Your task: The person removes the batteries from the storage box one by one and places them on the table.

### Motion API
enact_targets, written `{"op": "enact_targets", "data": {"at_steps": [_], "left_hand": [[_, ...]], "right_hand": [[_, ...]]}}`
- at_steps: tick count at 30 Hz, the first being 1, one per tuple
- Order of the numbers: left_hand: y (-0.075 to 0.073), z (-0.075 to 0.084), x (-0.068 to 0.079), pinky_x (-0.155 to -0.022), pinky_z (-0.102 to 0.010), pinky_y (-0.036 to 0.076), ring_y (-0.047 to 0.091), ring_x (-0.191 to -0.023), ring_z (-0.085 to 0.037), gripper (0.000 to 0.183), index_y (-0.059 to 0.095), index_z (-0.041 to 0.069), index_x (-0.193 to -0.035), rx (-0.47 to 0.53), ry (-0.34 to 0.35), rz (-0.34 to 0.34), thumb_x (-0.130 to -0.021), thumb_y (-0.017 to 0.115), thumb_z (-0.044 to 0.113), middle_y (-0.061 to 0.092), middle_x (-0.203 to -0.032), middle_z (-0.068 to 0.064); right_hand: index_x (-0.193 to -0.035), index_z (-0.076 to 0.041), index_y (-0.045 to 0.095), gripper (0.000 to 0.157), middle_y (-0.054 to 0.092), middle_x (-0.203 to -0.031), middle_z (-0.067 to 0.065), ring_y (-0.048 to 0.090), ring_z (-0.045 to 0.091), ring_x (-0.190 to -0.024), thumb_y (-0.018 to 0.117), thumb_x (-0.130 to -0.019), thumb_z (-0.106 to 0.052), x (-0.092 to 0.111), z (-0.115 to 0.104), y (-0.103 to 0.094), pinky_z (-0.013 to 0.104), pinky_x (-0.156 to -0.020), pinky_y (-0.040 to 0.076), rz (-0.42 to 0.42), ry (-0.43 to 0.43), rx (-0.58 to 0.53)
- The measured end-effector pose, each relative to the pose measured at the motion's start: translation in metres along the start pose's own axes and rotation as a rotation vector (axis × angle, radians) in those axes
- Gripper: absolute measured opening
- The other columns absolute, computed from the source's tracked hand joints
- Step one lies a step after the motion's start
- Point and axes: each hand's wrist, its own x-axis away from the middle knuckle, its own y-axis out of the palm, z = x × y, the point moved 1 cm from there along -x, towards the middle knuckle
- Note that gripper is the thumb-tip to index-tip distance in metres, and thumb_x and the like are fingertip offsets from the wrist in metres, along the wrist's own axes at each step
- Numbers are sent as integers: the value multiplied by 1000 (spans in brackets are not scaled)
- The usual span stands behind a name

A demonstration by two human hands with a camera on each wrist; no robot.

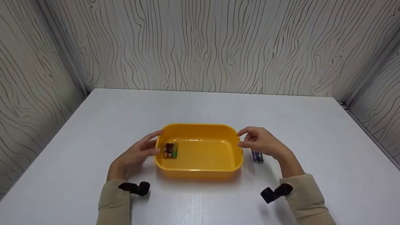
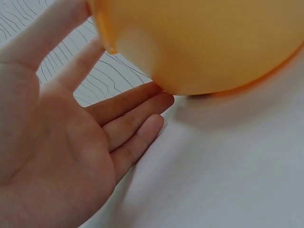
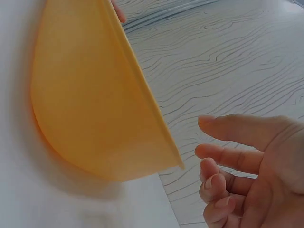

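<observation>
A yellow plastic basin (image 1: 198,174) sits on the white table in the head view. Inside it, at the left end, small batteries (image 1: 170,150) in dark red and green lie side by side. My left hand (image 1: 138,153) is at the basin's left end, its thumb and fingers extended to the rim and side. Across from it, my right hand (image 1: 262,140) is beside the right rim with fingers loosely bent. The right wrist view shows that hand's fingertips (image 3: 206,122) apart from the rim, holding nothing. Two dark blue batteries (image 1: 257,157) lie on the table below the right hand, partly covered by it.
The white table (image 1: 196,209) extends around the basin on every side. Behind it stands a wall panel (image 1: 202,42) with a wood-grain pattern, and similar panels flank both sides. A black strap device (image 1: 135,188) is on each sleeve cuff.
</observation>
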Motion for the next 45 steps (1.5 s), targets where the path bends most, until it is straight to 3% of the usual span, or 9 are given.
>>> {"op": "enact_targets", "data": {"at_steps": [19,26,45], "left_hand": [[0,2,3,-121,-66,6,26,-149,-35,66,34,39,-147,-22,-3,8,-90,66,30,31,-159,-9],[0,1,3,-121,-65,7,27,-148,-34,64,37,42,-145,-28,-12,19,-90,67,32,33,-158,-8],[1,2,3,-122,-63,6,26,-149,-33,64,37,39,-146,4,-13,11,-90,67,30,32,-159,-7]], "right_hand": [[-112,4,63,33,57,-75,6,46,10,-67,69,-88,-18,-14,-34,44,17,-62,41,-98,-182,149],[-111,2,63,32,54,-73,2,45,10,-66,70,-87,-17,-21,-46,61,18,-62,41,-163,-167,186],[-112,0,65,31,60,-78,8,47,10,-67,71,-87,-18,-46,-62,91,17,-62,40,-214,-162,224]]}}
